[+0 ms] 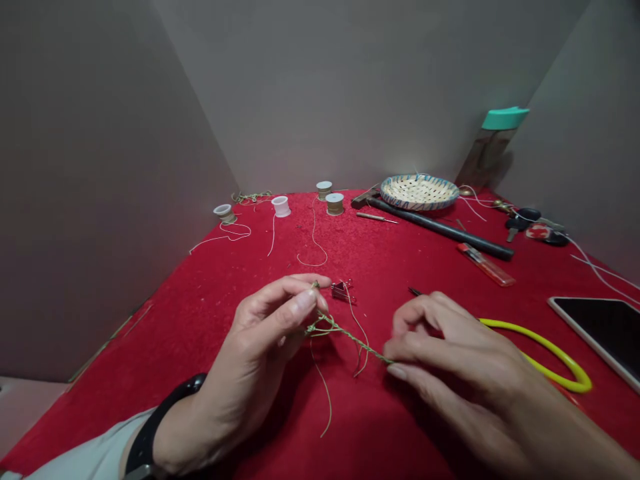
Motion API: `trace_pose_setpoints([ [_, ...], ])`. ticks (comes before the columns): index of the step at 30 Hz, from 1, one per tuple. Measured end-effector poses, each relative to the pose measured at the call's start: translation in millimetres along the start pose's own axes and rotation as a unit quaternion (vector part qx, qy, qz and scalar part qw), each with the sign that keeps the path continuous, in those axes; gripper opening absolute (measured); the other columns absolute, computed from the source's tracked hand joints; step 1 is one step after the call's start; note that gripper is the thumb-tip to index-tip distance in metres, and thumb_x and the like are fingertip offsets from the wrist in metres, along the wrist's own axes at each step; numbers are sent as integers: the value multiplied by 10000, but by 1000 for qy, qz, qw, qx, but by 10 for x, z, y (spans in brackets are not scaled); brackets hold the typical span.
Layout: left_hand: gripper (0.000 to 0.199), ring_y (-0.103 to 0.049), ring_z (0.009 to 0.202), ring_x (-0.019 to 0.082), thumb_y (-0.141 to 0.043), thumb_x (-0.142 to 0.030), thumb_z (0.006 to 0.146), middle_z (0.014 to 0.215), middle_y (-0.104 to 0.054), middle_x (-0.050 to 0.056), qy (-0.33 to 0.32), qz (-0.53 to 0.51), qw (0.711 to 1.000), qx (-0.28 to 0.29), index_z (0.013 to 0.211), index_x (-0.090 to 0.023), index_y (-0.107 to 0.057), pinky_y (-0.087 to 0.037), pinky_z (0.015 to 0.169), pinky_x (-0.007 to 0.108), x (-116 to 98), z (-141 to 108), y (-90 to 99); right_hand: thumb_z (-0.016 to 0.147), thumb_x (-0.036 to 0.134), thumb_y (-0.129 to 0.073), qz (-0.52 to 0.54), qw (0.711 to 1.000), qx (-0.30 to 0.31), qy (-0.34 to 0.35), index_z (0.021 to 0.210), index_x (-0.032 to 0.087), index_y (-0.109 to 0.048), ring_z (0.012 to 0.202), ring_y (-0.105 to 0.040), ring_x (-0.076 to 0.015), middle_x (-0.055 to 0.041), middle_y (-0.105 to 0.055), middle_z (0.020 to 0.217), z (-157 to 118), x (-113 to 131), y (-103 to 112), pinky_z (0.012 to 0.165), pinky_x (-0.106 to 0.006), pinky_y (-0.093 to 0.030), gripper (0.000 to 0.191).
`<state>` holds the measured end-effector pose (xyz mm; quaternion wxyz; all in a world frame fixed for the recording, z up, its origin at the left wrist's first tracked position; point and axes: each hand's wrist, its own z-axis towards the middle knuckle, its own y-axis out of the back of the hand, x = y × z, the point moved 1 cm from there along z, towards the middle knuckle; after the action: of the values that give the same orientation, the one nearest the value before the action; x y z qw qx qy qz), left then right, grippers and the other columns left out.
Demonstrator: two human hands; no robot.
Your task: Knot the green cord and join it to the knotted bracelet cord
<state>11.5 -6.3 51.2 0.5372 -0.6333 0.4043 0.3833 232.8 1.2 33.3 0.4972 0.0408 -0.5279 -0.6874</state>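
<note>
A thin green knotted cord [366, 347] stretches between my two hands, above the red cloth. My left hand [267, 337] pinches its looped, knotted end between thumb and fingertips. Toward the cord's other end, my right hand [450, 363] closes thumb and fingers on the braided part. Loose thin thread ends hang below the cord. Just beyond my left fingertips lies a dark red binder clip [342, 291] with wire handles. A dark pointed tip [414, 291] shows behind my right hand; the rest of it is hidden. My fingers cover both ends of the cord.
Thread spools [335, 204] stand at the back, some trailing thread. Behind on the right are a woven basket [419, 192], a hammer [445, 230], an awl-like tool [377, 218], a red lighter [486, 265] and keys [513, 227]. A yellow-handled tool [575, 377] and a phone [603, 333] lie right.
</note>
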Motion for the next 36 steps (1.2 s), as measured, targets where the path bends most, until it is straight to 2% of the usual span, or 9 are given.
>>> trace_pose_setpoints([
  [2, 163, -634, 768, 135, -949, -284, 747, 901, -752, 31, 6, -1, 1000, 7, 701, -189, -824, -553, 714, 187, 6, 7, 14, 995, 102, -454, -74, 996, -39, 32, 838, 220, -732, 664, -662, -179, -44, -682, 767, 8, 18, -1, 610, -322, -540, 341],
  [5, 146, -548, 624, 94, -947, -300, 757, 708, -674, -16, 23, -2, 1000, 21, 723, -207, -841, -508, 615, 153, 22, 26, 30, 1038, 128, -371, -113, 991, -55, 48, 818, 213, -726, 577, -711, -193, -57, -788, 751, -13, 12, -45, 585, -339, -551, 426],
  [9, 116, -515, 613, 72, -918, -283, 787, 795, -708, -14, 6, -3, 1000, 19, 736, -208, -846, -478, 587, 128, 43, 56, 49, 1085, 181, -405, -114, 991, -70, -15, 932, 238, -651, 661, -765, -184, -55, -825, 882, -70, -80, -64, 571, -264, -556, 295],
  [13, 101, -648, 860, 135, -863, -235, 844, 1066, -761, 23, -9, 4, 1000, 24, 747, -209, -850, -566, 763, 170, 63, 72, 72, 998, 352, -624, -29, 986, -117, -116, 912, 311, -704, 666, -779, -155, 58, -812, 846, -68, -120, 7, 584, -196, -583, 124],
  [17, 87, -623, 836, 126, -833, -195, 878, 956, -727, -7, -12, -3, 999, 37, 799, -231, -843, -555, 761, 168, 81, 74, 83, 945, 505, -653, 50, 965, -168, -196, 861, 281, -770, 689, -769, -241, -34, -792, 786, -15, -61, 43, 611, -289, -629, 266],
  [23, 64, -609, 801, 120, -840, -185, 875, 885, -729, -14, 6, -3, 999, 42, 827, -226, -832, -533, 738, 162, 118, 67, 85, 897, 619, -697, 137, 944, -190, -234, 902, 280, -773, 766, -742, -295, -80, -741, 795, -8, -25, 22, 617, -360, -642, 347],
  [26, 66, -645, 862, 137, -843, -177, 864, 978, -768, 4, 9, -7, 999, 39, 814, -220, -840, -545, 765, 178, 118, 77, 81, 874, 596, -737, 236, 916, -194, -262, 889, 282, -764, 748, -722, -289, -85, -726, 813, -11, -5, 28, 590, -362, -635, 316],
  [32, 85, -663, 814, 136, -876, -205, 819, 1022, -787, 17, 18, -14, 1000, 18, 747, -202, -830, -586, 731, 186, 57, 69, 51, 708, 450, -912, 407, 813, -249, -335, 747, 342, -747, 637, -614, -165, 2, -656, 825, 0, 86, 22, 513, -227, -564, 200],
  [36, 117, -625, 735, 117, -941, -218, 741, 901, -775, 19, 16, -9, 1000, -6, 729, -193, -828, -581, 672, 151, -23, 42, 7, 679, 518, -954, 427, 803, -271, -316, 723, 359, -762, 645, -599, -128, 12, -647, 839, -19, 123, 59, 494, -143, -519, 252],
])
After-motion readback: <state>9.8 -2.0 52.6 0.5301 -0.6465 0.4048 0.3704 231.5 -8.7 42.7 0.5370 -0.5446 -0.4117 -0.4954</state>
